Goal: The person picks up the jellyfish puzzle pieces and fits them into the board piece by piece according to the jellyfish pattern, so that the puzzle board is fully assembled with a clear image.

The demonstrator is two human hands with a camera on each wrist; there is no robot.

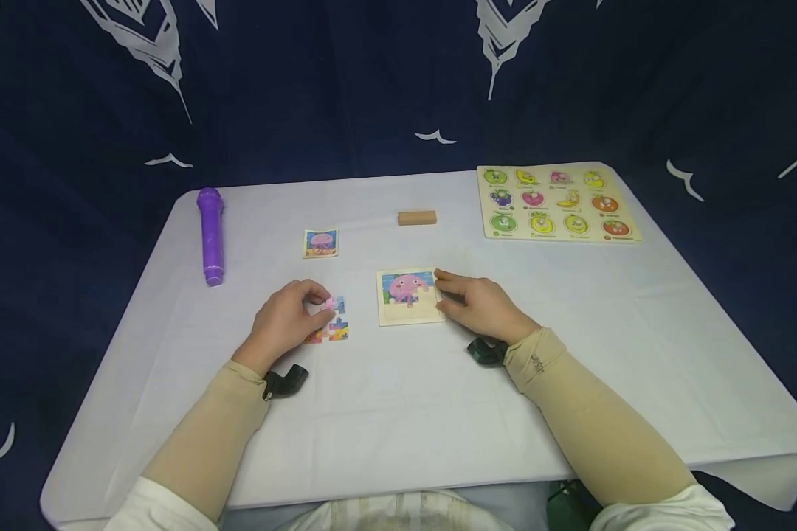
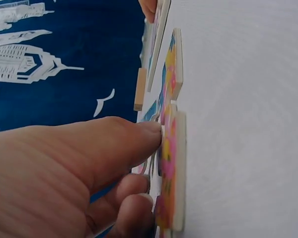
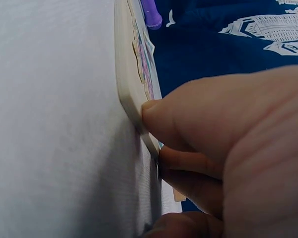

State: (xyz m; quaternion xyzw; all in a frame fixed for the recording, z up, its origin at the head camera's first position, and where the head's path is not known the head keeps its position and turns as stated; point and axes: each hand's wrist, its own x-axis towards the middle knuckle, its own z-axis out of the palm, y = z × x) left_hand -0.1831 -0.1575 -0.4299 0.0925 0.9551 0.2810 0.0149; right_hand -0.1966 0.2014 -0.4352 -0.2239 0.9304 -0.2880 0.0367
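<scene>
In the head view my left hand [image 1: 285, 321] pinches a small pink puzzle piece [image 1: 330, 303] between thumb and fingers, over a cluster of loose jigsaw pieces [image 1: 339, 331]. The left wrist view shows the thumb [image 2: 124, 144] right at the pieces, with the held one mostly hidden. To the right lies a square wooden puzzle board [image 1: 398, 318], its upper part filled with a pink octopus picture and its lower part bare wood. My right hand [image 1: 481, 304] holds that board by its right side, the thumb [image 3: 164, 119] on the rim in the right wrist view.
A small octopus picture card [image 1: 321, 243] lies behind the loose pieces. Farther back is a wooden block [image 1: 417, 218]. A purple microphone-shaped stick [image 1: 212, 236] lies at the left, and a fruit picture board [image 1: 558, 203] at the back right of the white-covered table [image 1: 398, 413].
</scene>
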